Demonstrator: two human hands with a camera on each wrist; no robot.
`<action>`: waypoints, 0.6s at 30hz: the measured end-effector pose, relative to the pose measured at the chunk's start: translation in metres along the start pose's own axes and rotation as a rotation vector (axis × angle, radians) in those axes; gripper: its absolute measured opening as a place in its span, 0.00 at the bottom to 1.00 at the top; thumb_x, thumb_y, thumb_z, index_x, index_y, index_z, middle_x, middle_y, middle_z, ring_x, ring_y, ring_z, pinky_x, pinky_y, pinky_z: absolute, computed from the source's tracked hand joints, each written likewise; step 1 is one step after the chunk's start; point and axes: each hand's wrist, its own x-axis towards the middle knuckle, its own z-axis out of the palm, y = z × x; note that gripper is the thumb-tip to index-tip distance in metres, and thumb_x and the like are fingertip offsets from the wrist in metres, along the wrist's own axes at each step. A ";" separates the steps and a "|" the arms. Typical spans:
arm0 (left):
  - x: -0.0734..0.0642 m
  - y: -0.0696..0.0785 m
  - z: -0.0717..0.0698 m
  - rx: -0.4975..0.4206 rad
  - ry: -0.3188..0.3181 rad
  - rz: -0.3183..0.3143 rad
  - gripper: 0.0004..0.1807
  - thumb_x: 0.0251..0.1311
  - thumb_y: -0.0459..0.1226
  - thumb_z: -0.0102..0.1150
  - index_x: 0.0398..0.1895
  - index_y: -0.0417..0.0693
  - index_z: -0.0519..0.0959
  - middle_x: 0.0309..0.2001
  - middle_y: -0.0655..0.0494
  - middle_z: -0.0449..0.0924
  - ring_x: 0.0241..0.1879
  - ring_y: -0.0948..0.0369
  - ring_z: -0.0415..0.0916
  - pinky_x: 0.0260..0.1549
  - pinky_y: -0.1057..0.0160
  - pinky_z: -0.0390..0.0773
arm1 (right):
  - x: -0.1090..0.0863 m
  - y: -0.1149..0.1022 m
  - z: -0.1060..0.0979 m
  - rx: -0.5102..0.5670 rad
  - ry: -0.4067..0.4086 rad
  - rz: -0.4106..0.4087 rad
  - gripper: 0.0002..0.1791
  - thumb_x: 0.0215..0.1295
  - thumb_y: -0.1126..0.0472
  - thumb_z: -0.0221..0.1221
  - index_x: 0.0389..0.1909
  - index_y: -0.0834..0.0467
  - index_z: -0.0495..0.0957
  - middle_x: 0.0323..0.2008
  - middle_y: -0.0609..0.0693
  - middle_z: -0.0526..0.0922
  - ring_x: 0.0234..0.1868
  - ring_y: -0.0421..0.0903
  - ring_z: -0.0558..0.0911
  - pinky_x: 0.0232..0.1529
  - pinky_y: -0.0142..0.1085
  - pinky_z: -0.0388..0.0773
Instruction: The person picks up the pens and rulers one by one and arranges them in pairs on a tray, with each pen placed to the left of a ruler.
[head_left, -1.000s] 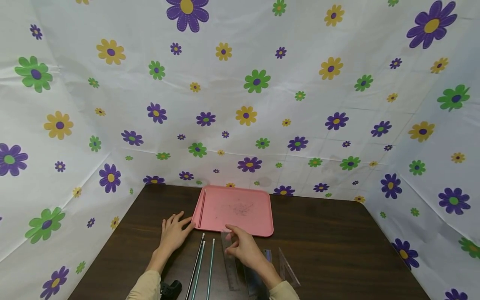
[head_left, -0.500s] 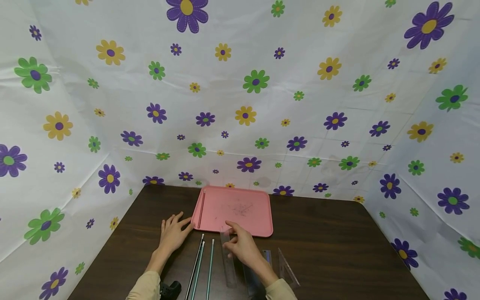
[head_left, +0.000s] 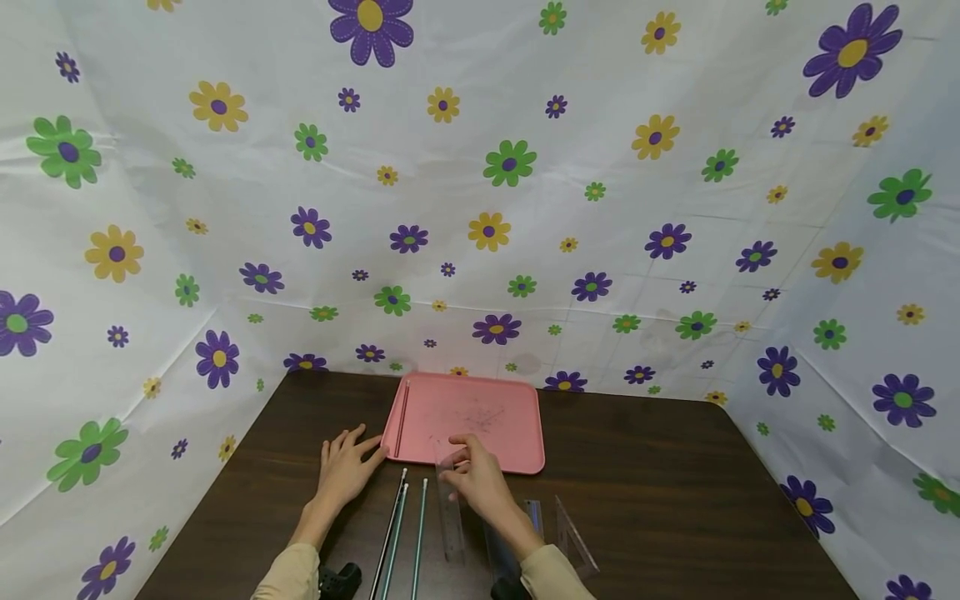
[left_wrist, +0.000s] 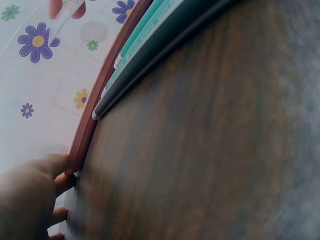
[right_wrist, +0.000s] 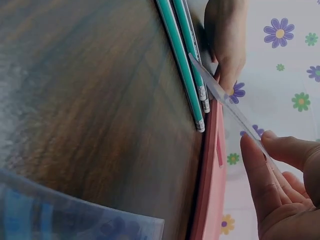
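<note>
My right hand [head_left: 482,485] pinches a clear ruler [head_left: 450,529] between thumb and fingers. In the right wrist view the ruler [right_wrist: 227,102] slants, raised off the table. Its far end reaches over the front rim of a pink tray [head_left: 487,408]. My left hand [head_left: 348,467] has its fingers spread, thumb and forefinger touching the tray's front left corner. A dark reddish pencil [head_left: 402,421] lies along the tray's left side. Left of the ruler lie a black pencil [head_left: 387,533] and two teal pencils, one teal pencil [head_left: 420,533] apart from the others.
Right of the right forearm lies a clear set square [head_left: 573,542]. A bluish clear ruler [head_left: 501,554] is partly hidden under that forearm. The dark wooden table [head_left: 660,500] meets a flowered cloth [head_left: 480,192] at the back and sides.
My right hand has lifted the clear ruler and brought it slightly forward and left, toward the tray. The left hand stays at the tray's corner.
</note>
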 end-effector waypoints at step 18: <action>-0.001 0.000 0.000 -0.007 0.010 -0.004 0.27 0.69 0.54 0.53 0.63 0.49 0.79 0.73 0.36 0.60 0.74 0.35 0.48 0.70 0.30 0.33 | 0.029 -0.002 0.009 0.122 0.023 0.050 0.35 0.64 0.72 0.60 0.72 0.68 0.61 0.55 0.64 0.78 0.32 0.45 0.86 0.26 0.36 0.85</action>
